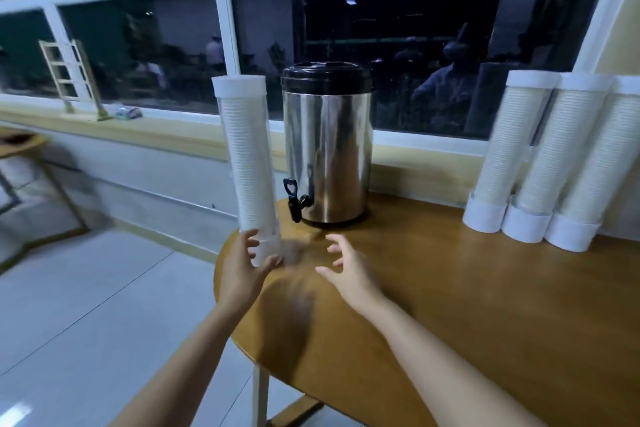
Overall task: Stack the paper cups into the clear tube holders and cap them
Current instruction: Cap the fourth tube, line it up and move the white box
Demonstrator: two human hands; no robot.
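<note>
Plastic tube [251,163]: full of paper cups [247,128], standing tall at the left edge of the counter [450,305], just beside the metal pot [327,156]. It tilts a little.
Caps: a white top cap [239,87] is on, and a white bottom cap [268,246] too, so this tube looks done.
Left hand [244,269]: its fingers [252,241] and thumb sit on both sides of the bottom cap. I cannot tell if they squeeze it or only touch it.
Right hand [349,269]: holds nothing, fingers loose and spread, up above the counter near the tube.
Other tubes [540,156]: three full ones with caps lean on the wall at the far right corner.
Biggest worry: the tube is tall and thin and very near the edge. If the left hand lets go while it tilts, it could tip off onto the floor [86,288].
Next worry: a bump from a hand could knock it into the pot's tap [294,199].
Cap worry: a fall could pop a cap off and spill the cups.
Safer way: I think both hands should steady it and move it in from the edge.
</note>
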